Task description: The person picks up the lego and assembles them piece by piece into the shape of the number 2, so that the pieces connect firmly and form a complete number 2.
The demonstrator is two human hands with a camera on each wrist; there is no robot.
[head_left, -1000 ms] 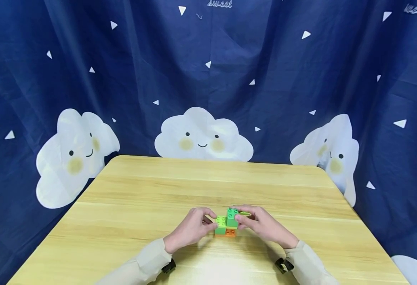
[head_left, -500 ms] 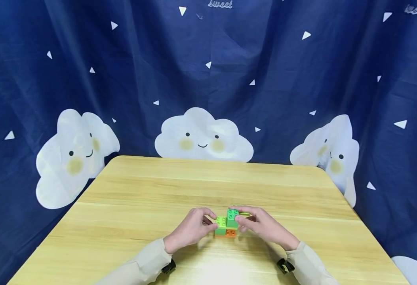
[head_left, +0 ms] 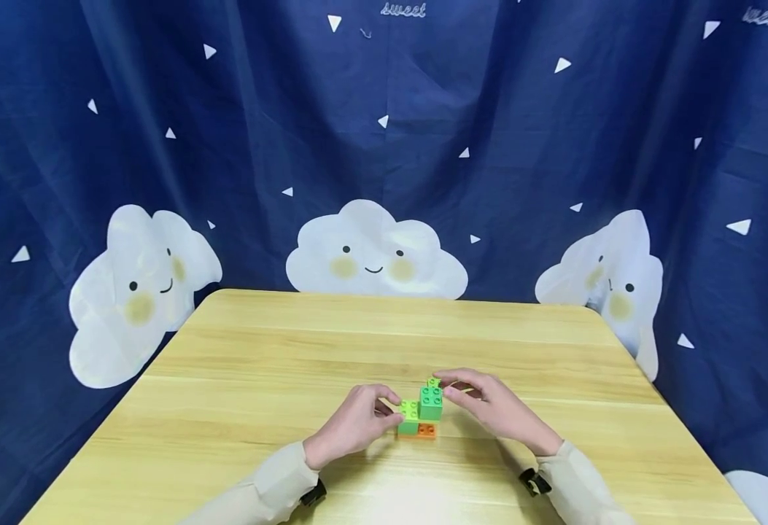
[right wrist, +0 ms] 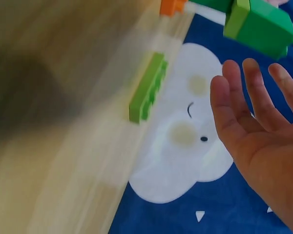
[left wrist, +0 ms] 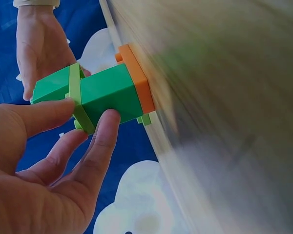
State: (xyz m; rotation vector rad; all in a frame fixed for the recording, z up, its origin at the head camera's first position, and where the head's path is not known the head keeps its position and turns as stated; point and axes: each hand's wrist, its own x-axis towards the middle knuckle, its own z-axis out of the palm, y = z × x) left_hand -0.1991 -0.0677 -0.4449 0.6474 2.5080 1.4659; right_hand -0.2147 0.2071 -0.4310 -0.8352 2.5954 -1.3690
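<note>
A small stack of toy building bricks stands near the middle of the table. It has an orange base plate (head_left: 427, 431), a green brick (left wrist: 110, 90) over one part of it, a lime plate (head_left: 409, 410) above that, and another green brick (head_left: 431, 405) on the lime plate's right end. My left hand (head_left: 356, 421) pinches the stack from the left; in the left wrist view its fingertips touch the lime plate and the lower green brick. Just right of the upper green brick is my right hand (head_left: 498, 408), fingers relaxed and apart from the stack, holding nothing.
Behind the stack, a long lime brick (right wrist: 146, 90) lies on the wooden table (head_left: 259, 364), partly hidden by the upper brick and right hand in the head view. A blue curtain (head_left: 384, 160) with cloud prints hangs beyond the table's far edge.
My right hand has let go of the upper green brick and moved slightly to the right. My left hand keeps its hold on the stack, nearly still.
</note>
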